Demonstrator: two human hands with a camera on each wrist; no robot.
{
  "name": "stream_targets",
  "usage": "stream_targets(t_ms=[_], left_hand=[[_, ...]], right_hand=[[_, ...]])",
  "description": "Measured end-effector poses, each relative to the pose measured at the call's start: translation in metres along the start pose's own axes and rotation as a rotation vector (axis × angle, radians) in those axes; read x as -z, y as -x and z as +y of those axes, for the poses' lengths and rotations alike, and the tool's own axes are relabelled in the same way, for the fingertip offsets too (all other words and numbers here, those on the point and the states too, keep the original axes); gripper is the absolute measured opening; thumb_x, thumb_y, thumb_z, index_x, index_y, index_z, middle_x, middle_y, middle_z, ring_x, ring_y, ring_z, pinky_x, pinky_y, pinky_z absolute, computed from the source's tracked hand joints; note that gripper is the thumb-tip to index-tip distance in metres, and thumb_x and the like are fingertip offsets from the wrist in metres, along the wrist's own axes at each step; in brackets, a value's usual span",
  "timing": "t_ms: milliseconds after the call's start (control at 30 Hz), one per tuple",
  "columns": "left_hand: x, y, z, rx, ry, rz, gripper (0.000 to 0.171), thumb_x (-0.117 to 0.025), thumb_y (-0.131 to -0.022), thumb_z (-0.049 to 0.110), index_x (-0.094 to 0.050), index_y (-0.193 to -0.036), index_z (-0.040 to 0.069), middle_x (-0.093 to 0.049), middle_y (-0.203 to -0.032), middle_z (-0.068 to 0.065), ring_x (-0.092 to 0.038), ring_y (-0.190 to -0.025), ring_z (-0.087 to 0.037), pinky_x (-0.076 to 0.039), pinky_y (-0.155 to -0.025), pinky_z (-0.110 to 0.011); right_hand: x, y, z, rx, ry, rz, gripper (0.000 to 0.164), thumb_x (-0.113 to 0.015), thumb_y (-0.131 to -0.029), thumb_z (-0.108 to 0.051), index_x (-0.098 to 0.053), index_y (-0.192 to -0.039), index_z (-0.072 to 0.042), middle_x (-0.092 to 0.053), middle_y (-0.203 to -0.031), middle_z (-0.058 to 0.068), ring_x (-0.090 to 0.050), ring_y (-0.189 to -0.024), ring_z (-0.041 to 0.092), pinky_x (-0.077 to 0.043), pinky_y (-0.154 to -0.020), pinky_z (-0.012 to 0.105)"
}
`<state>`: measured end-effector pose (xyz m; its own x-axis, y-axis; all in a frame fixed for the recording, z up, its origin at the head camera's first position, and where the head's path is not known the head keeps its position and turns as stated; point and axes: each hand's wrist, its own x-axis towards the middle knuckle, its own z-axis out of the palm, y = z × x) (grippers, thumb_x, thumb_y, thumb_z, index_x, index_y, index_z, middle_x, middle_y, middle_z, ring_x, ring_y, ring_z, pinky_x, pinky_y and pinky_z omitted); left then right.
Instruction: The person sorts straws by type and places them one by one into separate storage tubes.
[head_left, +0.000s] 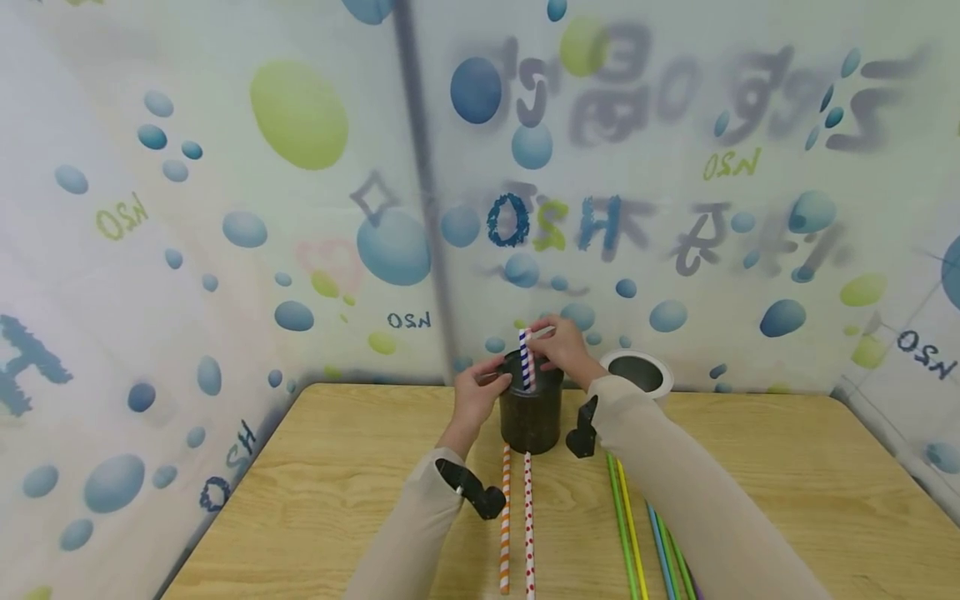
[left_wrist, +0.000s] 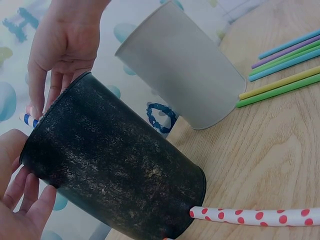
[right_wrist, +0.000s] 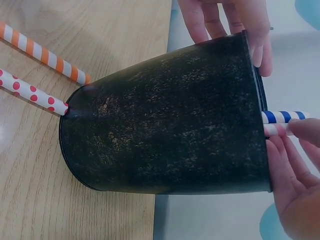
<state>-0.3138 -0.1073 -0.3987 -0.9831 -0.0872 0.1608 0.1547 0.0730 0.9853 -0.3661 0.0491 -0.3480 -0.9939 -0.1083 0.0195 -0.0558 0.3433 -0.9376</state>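
A black tapered bucket [head_left: 531,421] stands upright near the table's far edge. My left hand [head_left: 474,396] grips its rim from the left, with the thumb on the near side. Inside the bucket, a blue-and-white striped paper straw [right_wrist: 282,117] and a pink-and-white one [right_wrist: 274,130] stand side by side, their tops above the rim. My right hand [head_left: 566,346] pinches the pink-and-white straw at the bucket's mouth. The straws' lower ends are hidden in the bucket.
An orange-striped straw [head_left: 505,533] and a red-dotted straw [head_left: 529,517] lie in front of the bucket. A white bucket [left_wrist: 180,65] stands to its right, with several plain coloured straws [head_left: 628,525] before it. A printed curtain [head_left: 300,208] hangs behind the table [head_left: 337,467].
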Motion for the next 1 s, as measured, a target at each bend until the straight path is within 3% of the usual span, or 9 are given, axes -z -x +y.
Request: stream_targets(t_ms=[167, 433, 633, 900, 1000], left_hand=[[0.000, -0.002, 0.001, 0.003, 0.004, -0.018, 0.037, -0.063, -0.082, -0.002, -0.057, -0.118, -0.008, -0.054, -0.120, -0.024, -0.054, -0.104, -0.037, -0.049, -0.081, -0.039], [-0.002, 0.000, -0.001, -0.007, -0.033, 0.013, 0.036, -0.065, -0.083, 0.004, -0.060, -0.118, -0.001, -0.056, -0.121, -0.018, -0.055, -0.104, -0.032, -0.049, -0.082, -0.035], [-0.001, 0.000, -0.001, -0.008, -0.034, 0.020, 0.035, -0.066, -0.082, 0.004, -0.061, -0.117, -0.002, -0.056, -0.119, -0.020, -0.056, -0.103, -0.033, -0.050, -0.081, -0.036], [-0.001, 0.018, 0.028, -0.025, -0.052, 0.005, 0.036, -0.062, -0.083, -0.002, -0.056, -0.118, -0.010, -0.054, -0.119, -0.026, -0.055, -0.103, -0.037, -0.050, -0.081, -0.038], [-0.001, 0.021, 0.031, -0.024, -0.044, 0.001, 0.036, -0.060, -0.084, -0.002, -0.055, -0.118, -0.010, -0.054, -0.119, -0.026, -0.054, -0.104, -0.038, -0.049, -0.082, -0.038]], right_hand=[[0.002, 0.001, -0.002, -0.028, 0.002, -0.007, 0.032, -0.063, -0.085, -0.011, -0.055, -0.114, 0.000, -0.059, -0.101, 0.019, -0.061, -0.083, 0.027, -0.054, -0.061, 0.034], [0.007, 0.003, -0.006, -0.025, 0.003, -0.040, 0.031, -0.061, -0.087, -0.011, -0.056, -0.115, 0.001, -0.059, -0.104, 0.020, -0.060, -0.089, 0.030, -0.054, -0.062, 0.036], [0.014, 0.007, -0.008, -0.015, -0.003, -0.057, 0.030, -0.061, -0.087, -0.011, -0.056, -0.115, 0.000, -0.059, -0.106, 0.021, -0.058, -0.094, 0.032, -0.054, -0.066, 0.038], [0.020, 0.013, -0.006, 0.022, -0.007, -0.093, 0.031, -0.062, -0.086, -0.012, -0.057, -0.114, 0.000, -0.061, -0.102, 0.021, -0.060, -0.089, 0.031, -0.054, -0.062, 0.038], [0.021, 0.021, -0.007, 0.051, 0.006, -0.130, 0.031, -0.062, -0.086, -0.011, -0.057, -0.114, 0.001, -0.061, -0.101, 0.021, -0.060, -0.089, 0.031, -0.054, -0.062, 0.039]])
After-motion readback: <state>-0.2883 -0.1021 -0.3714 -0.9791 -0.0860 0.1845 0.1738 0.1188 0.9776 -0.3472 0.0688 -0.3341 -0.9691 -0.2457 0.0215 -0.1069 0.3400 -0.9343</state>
